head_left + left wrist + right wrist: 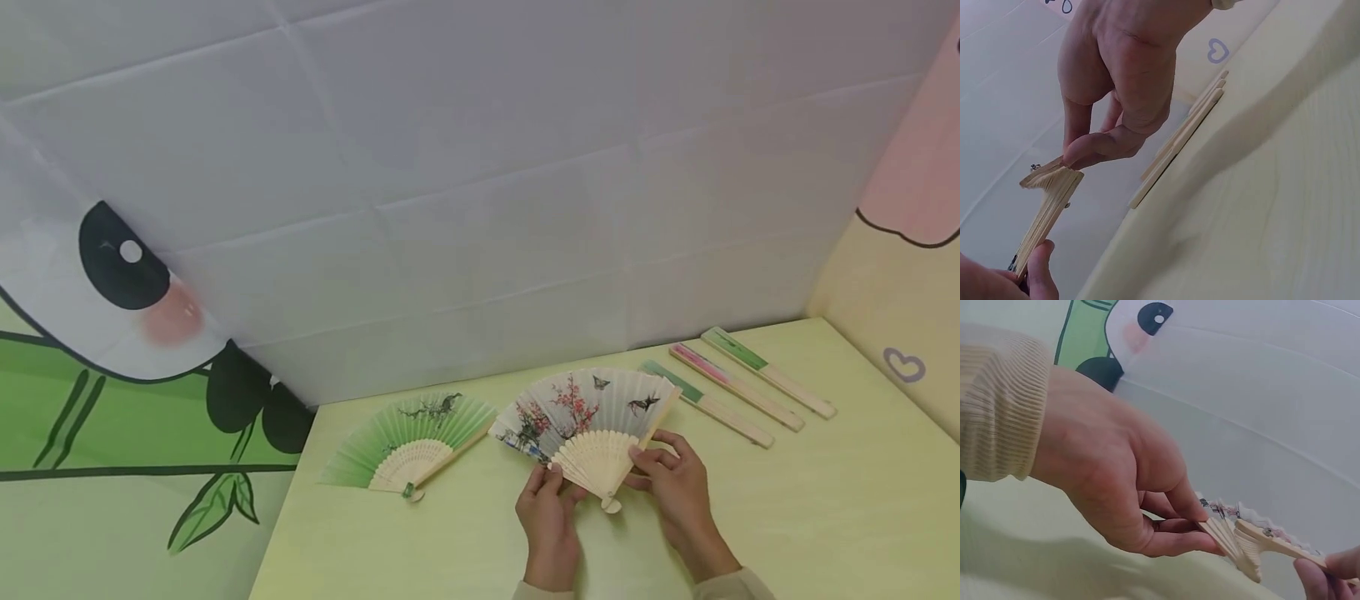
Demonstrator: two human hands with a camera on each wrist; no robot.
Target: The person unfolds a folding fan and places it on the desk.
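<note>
My two hands hold a spread folding fan with a pale leaf, printed with red blossoms, a butterfly and dark birds, above the table. My left hand pinches the fan's left end stick between thumb and fingers. On the other side, my right hand pinches the right outer stick. The bamboo ribs narrow to a rounded pivot end pointing toward me, seen edge-on in the left wrist view. The right wrist view shows my left hand gripping the ribs; most of the printed leaf is hidden there.
A spread green fan lies on the table to the left. Several folded fans lie side by side at the right, including a pink one and a green one. A white cloth wall stands behind.
</note>
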